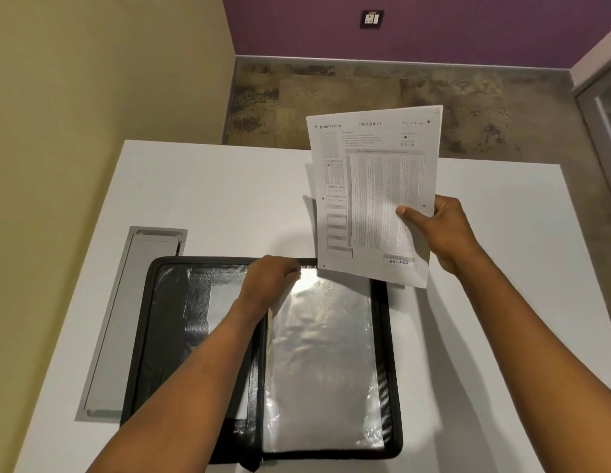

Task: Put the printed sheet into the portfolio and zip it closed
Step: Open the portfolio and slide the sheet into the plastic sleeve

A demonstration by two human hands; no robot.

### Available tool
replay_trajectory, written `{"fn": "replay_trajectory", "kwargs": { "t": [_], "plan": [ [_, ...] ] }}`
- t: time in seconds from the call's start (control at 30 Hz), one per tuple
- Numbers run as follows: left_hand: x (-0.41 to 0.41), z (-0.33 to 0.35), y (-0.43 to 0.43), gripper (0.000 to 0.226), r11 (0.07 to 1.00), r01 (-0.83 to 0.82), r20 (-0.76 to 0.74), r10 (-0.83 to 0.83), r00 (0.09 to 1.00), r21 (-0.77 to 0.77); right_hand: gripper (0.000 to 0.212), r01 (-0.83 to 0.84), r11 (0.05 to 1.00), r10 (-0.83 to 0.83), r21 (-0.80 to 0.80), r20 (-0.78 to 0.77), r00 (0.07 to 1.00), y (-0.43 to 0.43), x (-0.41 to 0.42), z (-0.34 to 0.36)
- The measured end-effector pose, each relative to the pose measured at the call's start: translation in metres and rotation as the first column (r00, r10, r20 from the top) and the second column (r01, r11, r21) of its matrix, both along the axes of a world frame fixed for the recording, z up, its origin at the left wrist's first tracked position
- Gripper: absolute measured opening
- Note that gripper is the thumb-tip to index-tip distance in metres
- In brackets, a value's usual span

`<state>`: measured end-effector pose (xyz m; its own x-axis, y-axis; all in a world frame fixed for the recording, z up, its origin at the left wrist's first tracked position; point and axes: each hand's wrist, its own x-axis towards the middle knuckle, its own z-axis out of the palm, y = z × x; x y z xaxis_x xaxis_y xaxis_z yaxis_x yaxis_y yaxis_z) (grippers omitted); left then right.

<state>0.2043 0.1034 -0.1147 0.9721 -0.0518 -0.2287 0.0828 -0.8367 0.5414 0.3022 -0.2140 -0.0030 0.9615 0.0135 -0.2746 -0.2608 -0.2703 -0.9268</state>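
A black zip portfolio (150,336) lies open flat on the white table, with clear plastic sleeves (324,353) on its right half. My left hand (269,285) pinches the top edge of the uppermost sleeve near the spine. My right hand (440,230) holds a printed sheet (372,196), an OMR form stamped "ENTERED", upright above the portfolio's top right corner. Thumb in front, fingers behind the paper. The sheet's lower edge hangs just over the sleeve's top opening.
The white table (229,199) ends at a far edge with a mottled brown floor (365,90) beyond. A grey cable tray lid (126,319) is set into the table left of the portfolio. A yellow wall stands at left.
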Motion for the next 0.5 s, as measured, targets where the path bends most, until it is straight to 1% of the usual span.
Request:
{"fn": "replay_trajectory", "kwargs": {
  "t": [0.1,0.2,0.3,0.4,0.5],
  "plan": [
    [-0.011,-0.004,0.000,0.010,1.000,0.011,0.119,-0.012,0.993,0.010,0.039,-0.015,1.000,0.015,-0.012,0.022,1.000,0.007,0.005,0.004],
    [-0.019,-0.006,-0.001,0.006,1.000,0.009,0.170,-0.014,0.985,0.028,0.038,-0.034,0.999,0.035,-0.029,0.033,0.999,0.015,0.007,0.008],
    [-0.023,-0.009,-0.003,0.005,1.000,-0.022,0.139,0.021,0.990,0.006,0.038,-0.055,0.998,0.057,-0.042,0.041,0.998,0.021,0.007,0.011],
    [-0.025,-0.010,-0.005,0.006,0.999,-0.003,0.089,0.007,0.996,-0.040,0.037,-0.083,0.996,0.085,-0.042,0.046,0.995,0.028,0.009,0.014],
    [-0.029,-0.008,-0.010,0.010,0.996,-0.003,0.046,0.007,0.999,-0.088,0.036,-0.143,0.988,0.146,-0.051,0.047,0.988,0.037,0.015,0.020]
  ]
}}
